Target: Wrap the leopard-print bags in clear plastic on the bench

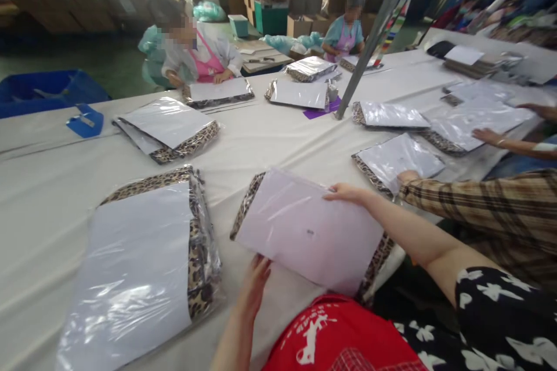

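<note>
In front of me lies a clear plastic bag [300,226] holding folded leopard-print fabric with a white sheet on top. My right hand [348,192] is closed on its far edge, fingers over the white sheet. At the near left edge is my left hand [256,281], slightly blurred, its fingers stretched toward the bag and apparently just touching it. A larger bagged leopard-print piece [139,266] lies to the left on the white-covered table [243,145]. Farther back on that side, more bagged pieces [169,122] overlap.
At right, a co-worker's plaid sleeve [478,197] reaches to another bag [398,162]. A grey pole [368,40] rises from the table. Two people in pink aprons work across it. A blue holder [86,122] lies at left, near a blue bin [47,93].
</note>
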Motion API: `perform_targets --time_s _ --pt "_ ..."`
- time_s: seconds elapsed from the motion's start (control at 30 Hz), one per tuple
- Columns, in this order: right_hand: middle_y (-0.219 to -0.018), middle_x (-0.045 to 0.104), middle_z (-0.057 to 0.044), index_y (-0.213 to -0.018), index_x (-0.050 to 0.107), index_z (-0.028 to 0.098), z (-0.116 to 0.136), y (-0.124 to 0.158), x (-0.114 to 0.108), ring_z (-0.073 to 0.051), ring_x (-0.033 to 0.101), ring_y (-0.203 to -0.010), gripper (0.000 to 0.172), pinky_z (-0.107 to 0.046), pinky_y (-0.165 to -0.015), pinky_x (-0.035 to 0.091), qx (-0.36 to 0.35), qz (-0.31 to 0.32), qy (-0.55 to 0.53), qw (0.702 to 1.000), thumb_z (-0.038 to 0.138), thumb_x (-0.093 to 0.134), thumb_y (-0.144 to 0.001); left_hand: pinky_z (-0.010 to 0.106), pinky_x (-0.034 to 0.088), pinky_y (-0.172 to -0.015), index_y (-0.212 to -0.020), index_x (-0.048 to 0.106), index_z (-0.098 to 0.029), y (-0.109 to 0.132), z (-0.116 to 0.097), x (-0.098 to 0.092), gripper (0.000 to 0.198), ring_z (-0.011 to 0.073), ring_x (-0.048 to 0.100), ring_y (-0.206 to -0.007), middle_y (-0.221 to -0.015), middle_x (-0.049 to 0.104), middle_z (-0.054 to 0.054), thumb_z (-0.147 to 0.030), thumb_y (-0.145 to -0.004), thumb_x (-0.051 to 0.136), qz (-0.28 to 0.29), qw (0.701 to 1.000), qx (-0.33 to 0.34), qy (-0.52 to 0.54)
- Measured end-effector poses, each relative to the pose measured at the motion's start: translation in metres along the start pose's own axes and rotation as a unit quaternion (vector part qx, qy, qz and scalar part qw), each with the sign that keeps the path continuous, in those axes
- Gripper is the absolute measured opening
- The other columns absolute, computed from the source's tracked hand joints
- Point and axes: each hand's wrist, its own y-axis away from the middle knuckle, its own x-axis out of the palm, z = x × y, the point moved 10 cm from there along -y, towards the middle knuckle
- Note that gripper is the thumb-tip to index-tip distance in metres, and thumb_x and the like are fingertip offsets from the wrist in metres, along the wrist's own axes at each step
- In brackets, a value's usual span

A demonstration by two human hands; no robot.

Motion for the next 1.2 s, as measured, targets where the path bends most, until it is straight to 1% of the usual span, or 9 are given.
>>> perform_targets --time_s 0.13,0.23,0.43,0.57,0.67,0.73,0.87,1.07,1.2 --pt "-0.078 0.073 -0.008 -0.096 0.066 0.013 0.013 0.029 -0.039 -0.021 0.068 -0.064 0.045 -0.034 -0.064 0.057 -0.066 -0.127 -0.195 0.970 0.043 0.080 -0.067 0.041 0.036 -0.109 -0.142 0.031 -0.024 0.005 -0.098 0.043 0.064 0.0219 0.037 -0.137 -0.150 0.036 0.012 -0.045 -0.087 0.055 0.014 0.988 0.150 -0.035" --pt "-0.078 0.072 -0.003 -0.095 0.063 0.015 -0.001 0.033 -0.027 -0.015 0.066 -0.064 0.027 -0.028 -0.065 0.056 -0.093 -0.213 -0.309 0.922 0.032 0.074 -0.076 0.042 0.036 -0.109 -0.137 0.042 -0.020 0.019 -0.126 0.067 0.064 0.0259 0.041 -0.133 -0.144 0.044 0.014 -0.044 -0.082 0.064 0.007 0.959 0.240 -0.151" --pt "-0.081 0.069 -0.003 -0.092 0.059 0.016 -0.090 0.005 0.138 -0.011 0.064 -0.068 0.007 -0.025 -0.071 0.056 0.033 -0.148 -0.393 0.907 0.019 0.061 -0.086 0.045 0.031 -0.113 -0.119 0.060 -0.013 0.048 -0.084 0.069 0.044 0.0292 0.047 -0.126 -0.130 0.056 0.016 -0.029 -0.078 0.065 -0.013 0.842 0.320 -0.435" --pt "-0.085 0.070 -0.007 -0.088 0.060 0.015 -0.143 0.017 0.233 -0.014 0.066 -0.076 0.012 -0.028 -0.076 0.055 0.112 -0.064 -0.403 0.906 0.027 0.057 -0.089 0.044 0.031 -0.113 -0.122 0.058 -0.013 0.059 -0.043 0.022 0.046 0.0291 0.044 -0.129 -0.135 0.052 0.017 -0.022 -0.077 0.061 -0.057 0.784 0.277 -0.553" --pt "-0.091 0.071 -0.008 -0.089 0.062 0.015 -0.163 0.030 0.269 -0.014 0.067 -0.078 0.017 -0.027 -0.078 0.054 0.147 0.053 -0.323 0.934 0.031 0.060 -0.087 0.044 0.029 -0.113 -0.120 0.058 -0.011 0.065 -0.012 -0.015 0.050 0.0311 0.041 -0.131 -0.137 0.049 0.019 -0.015 -0.071 0.064 -0.060 0.784 0.222 -0.577" --pt "-0.090 0.072 -0.009 -0.086 0.063 0.014 -0.170 0.034 0.266 -0.013 0.067 -0.073 0.017 -0.027 -0.073 0.054 0.142 0.086 -0.205 0.965 0.031 0.062 -0.085 0.043 0.027 -0.114 -0.121 0.058 -0.013 0.071 -0.001 -0.028 0.051 0.0306 0.037 -0.134 -0.142 0.045 0.016 -0.013 -0.069 0.064 -0.058 0.785 0.214 -0.578" --pt "-0.085 0.072 -0.009 -0.078 0.064 0.013 -0.176 0.030 0.220 -0.013 0.066 -0.069 0.016 -0.023 -0.064 0.052 0.098 0.022 -0.069 0.993 0.028 0.064 -0.082 0.044 0.029 -0.112 -0.118 0.061 -0.015 0.076 -0.002 -0.029 0.046 0.0312 0.039 -0.131 -0.140 0.047 0.016 -0.012 -0.072 0.061 -0.079 0.759 0.222 -0.607" --pt "-0.079 0.072 -0.006 -0.078 0.066 0.014 -0.183 0.035 0.160 -0.014 0.065 -0.069 0.009 -0.022 -0.062 0.050 0.053 -0.058 0.025 0.997 0.020 0.059 -0.080 0.039 0.040 -0.094 -0.103 0.066 -0.017 0.065 -0.015 -0.002 0.025 0.0285 0.050 -0.110 -0.117 0.057 0.013 -0.022 -0.082 0.056 -0.109 0.597 0.203 -0.769" --pt "-0.083 0.072 -0.005 -0.081 0.069 0.016 -0.172 0.043 0.151 -0.017 0.065 -0.079 0.011 -0.025 -0.074 0.050 0.005 -0.076 0.093 0.993 0.016 0.060 -0.075 0.039 0.040 -0.086 -0.088 0.068 -0.018 0.058 -0.014 0.016 0.021 0.0271 0.052 -0.098 -0.101 0.060 0.011 -0.023 -0.088 0.048 -0.096 0.545 0.223 -0.803"
